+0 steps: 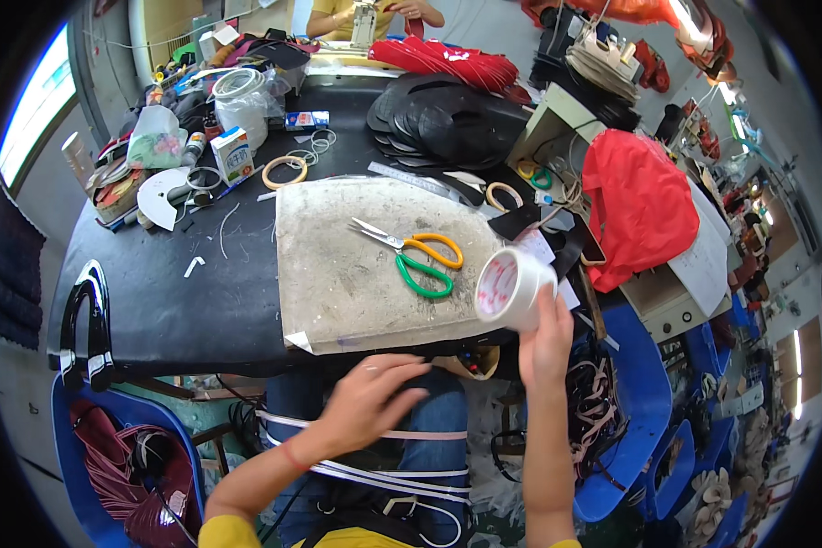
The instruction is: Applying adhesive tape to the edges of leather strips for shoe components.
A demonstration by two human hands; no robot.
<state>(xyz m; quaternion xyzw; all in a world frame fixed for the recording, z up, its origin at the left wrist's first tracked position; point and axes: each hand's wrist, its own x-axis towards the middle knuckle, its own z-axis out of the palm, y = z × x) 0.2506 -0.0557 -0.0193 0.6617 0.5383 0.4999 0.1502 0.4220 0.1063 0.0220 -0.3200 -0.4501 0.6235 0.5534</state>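
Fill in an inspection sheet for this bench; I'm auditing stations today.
Surface: black table with a worn grey mat.
Job's things: white tape roll; pale strips across the lap.
Clutter: scissors, small carton, black discs, red bag.
Grips: right hand holds the tape roll; left hand above the strips, open.
Cables: nothing seen.
Surroundings: blue crates; another person's hands at the far end.

Scissors block mat centre; left part free
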